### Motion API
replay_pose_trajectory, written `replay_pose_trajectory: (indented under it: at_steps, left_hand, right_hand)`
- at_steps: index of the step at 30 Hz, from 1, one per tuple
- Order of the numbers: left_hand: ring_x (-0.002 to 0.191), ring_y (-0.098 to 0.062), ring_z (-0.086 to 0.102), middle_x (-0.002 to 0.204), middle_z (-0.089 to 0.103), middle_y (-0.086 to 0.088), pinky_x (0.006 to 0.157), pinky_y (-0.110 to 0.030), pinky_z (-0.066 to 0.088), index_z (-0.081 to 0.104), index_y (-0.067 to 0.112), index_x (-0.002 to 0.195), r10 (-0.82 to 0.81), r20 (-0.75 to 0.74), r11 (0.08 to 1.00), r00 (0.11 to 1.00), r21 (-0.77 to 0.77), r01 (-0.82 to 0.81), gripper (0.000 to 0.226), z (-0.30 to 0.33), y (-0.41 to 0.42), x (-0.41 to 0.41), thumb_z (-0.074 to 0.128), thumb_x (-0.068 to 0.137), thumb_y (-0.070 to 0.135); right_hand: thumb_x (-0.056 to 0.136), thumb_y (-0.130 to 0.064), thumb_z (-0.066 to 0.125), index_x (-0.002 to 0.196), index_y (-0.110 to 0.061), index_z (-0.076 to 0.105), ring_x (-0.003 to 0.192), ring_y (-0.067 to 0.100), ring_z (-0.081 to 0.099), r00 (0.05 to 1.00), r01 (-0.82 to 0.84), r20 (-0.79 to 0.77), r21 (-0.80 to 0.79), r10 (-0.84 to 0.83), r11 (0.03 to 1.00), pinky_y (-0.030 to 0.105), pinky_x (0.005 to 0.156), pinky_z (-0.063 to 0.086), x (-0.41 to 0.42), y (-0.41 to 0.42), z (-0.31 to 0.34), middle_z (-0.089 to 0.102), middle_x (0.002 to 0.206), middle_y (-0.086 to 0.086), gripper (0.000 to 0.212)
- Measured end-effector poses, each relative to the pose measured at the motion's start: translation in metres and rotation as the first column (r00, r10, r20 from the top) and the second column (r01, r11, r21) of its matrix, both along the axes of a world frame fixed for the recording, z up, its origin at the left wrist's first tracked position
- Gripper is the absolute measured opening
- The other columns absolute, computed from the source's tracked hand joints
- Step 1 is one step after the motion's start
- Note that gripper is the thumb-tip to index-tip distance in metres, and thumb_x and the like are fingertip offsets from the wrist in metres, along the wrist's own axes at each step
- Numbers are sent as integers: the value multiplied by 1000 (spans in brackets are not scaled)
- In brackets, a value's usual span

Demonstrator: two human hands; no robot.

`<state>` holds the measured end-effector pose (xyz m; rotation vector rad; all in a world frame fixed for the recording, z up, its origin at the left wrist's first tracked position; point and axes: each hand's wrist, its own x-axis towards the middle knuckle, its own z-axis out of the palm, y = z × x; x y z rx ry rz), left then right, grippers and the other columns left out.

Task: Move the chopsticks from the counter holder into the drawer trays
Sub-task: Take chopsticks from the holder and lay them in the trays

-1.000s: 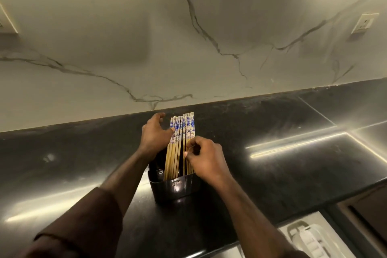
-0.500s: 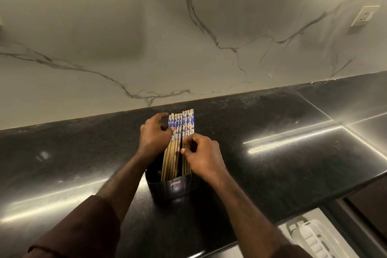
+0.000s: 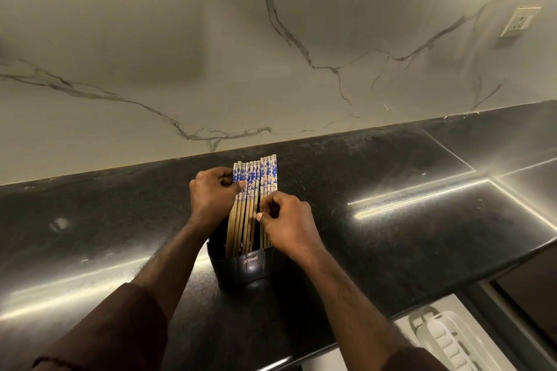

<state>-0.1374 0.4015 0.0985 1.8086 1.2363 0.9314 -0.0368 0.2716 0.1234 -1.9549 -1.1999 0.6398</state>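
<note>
ok, white tray at 5 o'clock under the counter edge. centre, we see black holder with chopsticks upright inside. right hand pinches the right-side sticks, left hand grips the left ones. wall socket at 2 o'clock.

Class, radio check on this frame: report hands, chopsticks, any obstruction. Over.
Left hand pinching chopsticks near the tops. Right hand gripping the right-side sticks. All upright in the holder on the counter. Nothing blocking.
</note>
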Motion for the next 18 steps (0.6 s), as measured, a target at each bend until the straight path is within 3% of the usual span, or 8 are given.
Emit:
replay_pose_trajectory:
  at_steps: [2,7,12,14,16,18]
  left_hand:
    - [75,-1,70,89,74,3,64,-21,57,70,13,106,16,19,1000,1000,-11,-16,25,0,0,-2,75,82,12]
    - [76,-6,71,92,75,-1,71,-30,61,69,13,106,35,47,999,998,-20,-34,25,6,-3,-7,74,82,11]
    - [80,-5,70,96,74,-3,75,-26,59,70,10,109,-13,89,997,996,79,6,30,38,-12,-11,75,80,7]
    - [80,-3,70,96,74,-1,74,-21,59,70,12,109,-79,129,991,989,122,63,30,59,-19,-9,76,80,7]
    - [79,-4,72,96,75,-2,72,-18,59,70,11,110,-146,178,980,973,157,118,34,80,-27,-6,78,78,8]
    - [82,-13,75,96,76,-6,75,-28,60,70,6,113,-198,272,977,942,131,167,38,99,-34,-2,80,76,7]
  right_hand:
    - [90,-16,65,112,-19,63,88,2,61,1000,0,-12,-4,0,1000,13,66,47,-1,-1,0,66,109,-5,22]
    - [91,-16,64,113,-19,63,89,2,62,999,2,-38,-3,-2,1000,14,68,48,-1,-4,2,66,110,-5,22]
    - [91,-18,65,121,-22,60,83,-5,59,995,10,-102,25,-8,1000,8,61,44,-1,-4,6,66,108,-9,31]
    - [91,-21,66,129,-21,57,96,-1,61,980,-11,-200,46,20,999,12,76,48,-2,-3,9,66,117,-5,39]
    - [91,-23,65,128,-20,58,105,4,62,959,-26,-281,72,46,997,24,90,52,-6,-3,13,67,119,-2,38]
    - [94,-22,59,124,-16,61,104,9,64,950,-57,-299,112,89,992,34,94,52,-10,-4,17,68,115,0,30]
